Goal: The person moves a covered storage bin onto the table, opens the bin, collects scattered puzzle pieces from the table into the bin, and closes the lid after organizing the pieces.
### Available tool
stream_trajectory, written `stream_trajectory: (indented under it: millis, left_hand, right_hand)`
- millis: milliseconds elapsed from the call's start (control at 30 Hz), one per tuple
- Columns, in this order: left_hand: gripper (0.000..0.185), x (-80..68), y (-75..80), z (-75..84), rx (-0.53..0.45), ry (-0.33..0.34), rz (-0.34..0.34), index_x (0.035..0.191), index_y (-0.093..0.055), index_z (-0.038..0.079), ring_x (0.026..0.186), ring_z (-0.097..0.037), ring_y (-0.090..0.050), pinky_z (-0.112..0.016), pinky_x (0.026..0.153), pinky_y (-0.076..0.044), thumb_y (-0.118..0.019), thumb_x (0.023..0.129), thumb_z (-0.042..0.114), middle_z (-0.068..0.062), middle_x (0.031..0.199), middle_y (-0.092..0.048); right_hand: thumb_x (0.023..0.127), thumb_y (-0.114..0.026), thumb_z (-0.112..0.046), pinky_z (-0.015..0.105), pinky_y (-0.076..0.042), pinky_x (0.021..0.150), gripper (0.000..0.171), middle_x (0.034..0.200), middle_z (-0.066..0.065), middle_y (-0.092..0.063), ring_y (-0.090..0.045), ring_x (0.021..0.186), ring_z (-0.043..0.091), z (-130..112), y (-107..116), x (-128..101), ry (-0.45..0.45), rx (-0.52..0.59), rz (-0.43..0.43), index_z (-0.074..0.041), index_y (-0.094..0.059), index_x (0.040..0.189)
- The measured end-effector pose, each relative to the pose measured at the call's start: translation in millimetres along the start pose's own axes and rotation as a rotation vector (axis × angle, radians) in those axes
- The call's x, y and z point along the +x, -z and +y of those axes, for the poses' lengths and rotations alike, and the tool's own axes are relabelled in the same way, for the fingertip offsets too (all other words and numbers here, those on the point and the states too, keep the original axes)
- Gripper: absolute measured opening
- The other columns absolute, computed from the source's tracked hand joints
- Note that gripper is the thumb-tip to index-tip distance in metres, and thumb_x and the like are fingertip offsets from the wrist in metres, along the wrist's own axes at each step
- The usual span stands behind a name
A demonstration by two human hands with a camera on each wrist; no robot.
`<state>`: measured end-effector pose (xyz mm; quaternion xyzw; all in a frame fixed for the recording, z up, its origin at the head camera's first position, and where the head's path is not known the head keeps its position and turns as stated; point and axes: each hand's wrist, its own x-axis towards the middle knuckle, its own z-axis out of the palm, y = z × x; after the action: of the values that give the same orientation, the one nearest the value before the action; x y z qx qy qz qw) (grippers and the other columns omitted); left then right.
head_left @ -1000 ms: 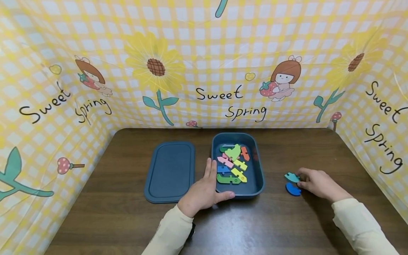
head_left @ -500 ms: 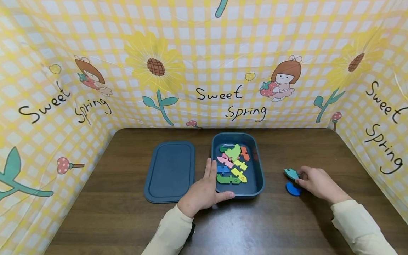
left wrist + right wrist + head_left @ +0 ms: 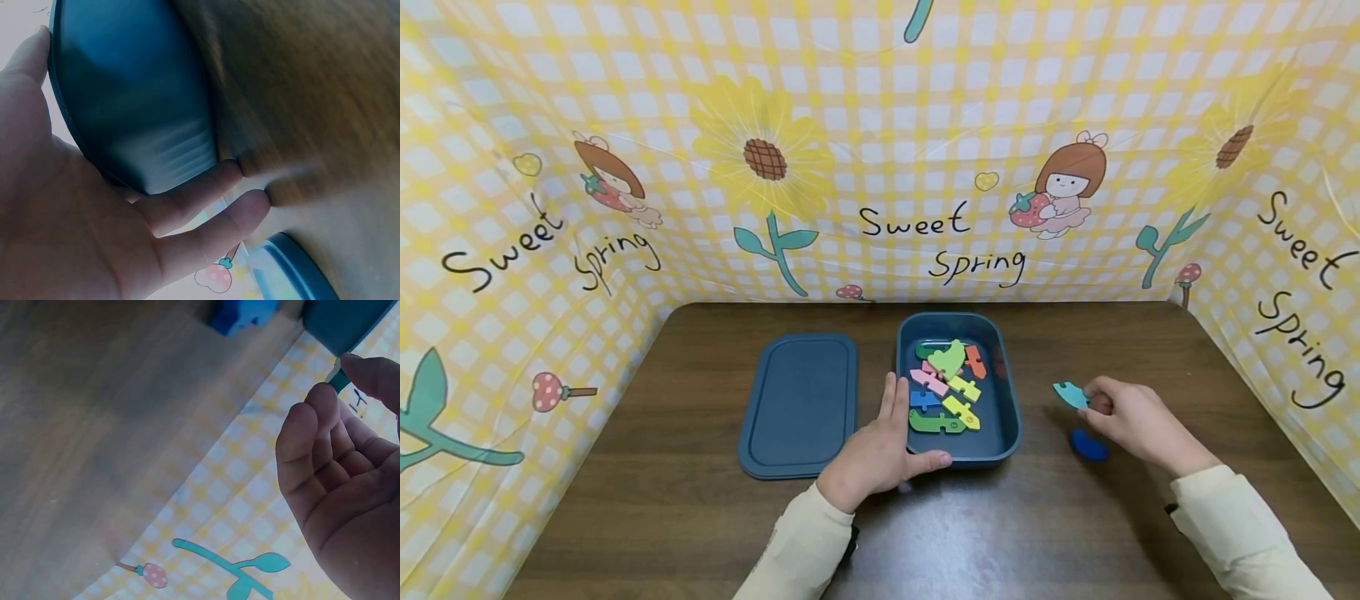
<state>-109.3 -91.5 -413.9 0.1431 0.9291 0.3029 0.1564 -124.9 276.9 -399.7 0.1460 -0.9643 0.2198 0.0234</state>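
Between thumb and fingertips my right hand pinches a teal puzzle piece, raised over the table right of the box. Just below it a blue puzzle piece lies on the wood; the right wrist view shows this blue piece too. My left hand rests against the near left corner of a dark blue box, fingers straight along its side and thumb across the front rim. In the left wrist view the box wall fills the space beside the palm. Several coloured puzzle pieces lie inside the box.
A dark blue lid lies flat on the brown table, left of the box. A checkered cloth with printed flowers stands around the back and both sides of the table.
My right hand has lifted the teal puzzle piece off the table and moved it up and slightly left, away from the blue piece. My left hand stays at the box.
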Motion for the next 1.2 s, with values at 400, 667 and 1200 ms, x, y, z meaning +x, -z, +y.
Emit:
stream_trajectory:
  millis: [400, 667, 1200]
  left_hand:
    - [0.12, -0.6, -0.8, -0.4, 0.006, -0.007, 0.003, 0.163, 0.003, 0.011, 0.083, -0.028, -0.067, -0.034, 0.059, -0.048, -0.069, 0.085, 0.067, -0.008, 0.168, 0.014]
    - [0.12, -0.1, -0.7, -0.3, 0.001, -0.006, 0.0, 0.163, 0.004, 0.012, 0.081, -0.025, -0.068, -0.034, 0.058, -0.048, -0.068, 0.086, 0.067, -0.006, 0.168, 0.016]
    - [0.119, -1.7, 0.8, 0.7, -0.002, -0.016, 0.01, 0.163, 0.002, 0.01, 0.082, -0.027, -0.068, -0.034, 0.058, -0.048, -0.069, 0.086, 0.066, -0.007, 0.168, 0.015]
  right_hand:
    - [0.092, -0.075, -0.012, 0.029, -0.037, 0.059, 0.014, 0.073, -0.006, -0.048, -0.045, 0.062, 0.01, -22, 3, 8, 0.054, 0.023, 0.009, -0.006, -0.065, 0.1]
    - [0.09, -0.076, -0.011, 0.028, -0.038, 0.058, 0.014, 0.072, -0.007, -0.049, -0.046, 0.062, 0.009, -40, 2, 11, 0.085, 0.034, 0.009, -0.008, -0.066, 0.098]
    - [0.09, -0.078, -0.015, 0.027, -0.041, 0.054, 0.015, 0.071, -0.008, -0.051, -0.048, 0.062, 0.01, -69, -7, 11, 0.124, 0.065, -0.094, -0.01, -0.069, 0.101]
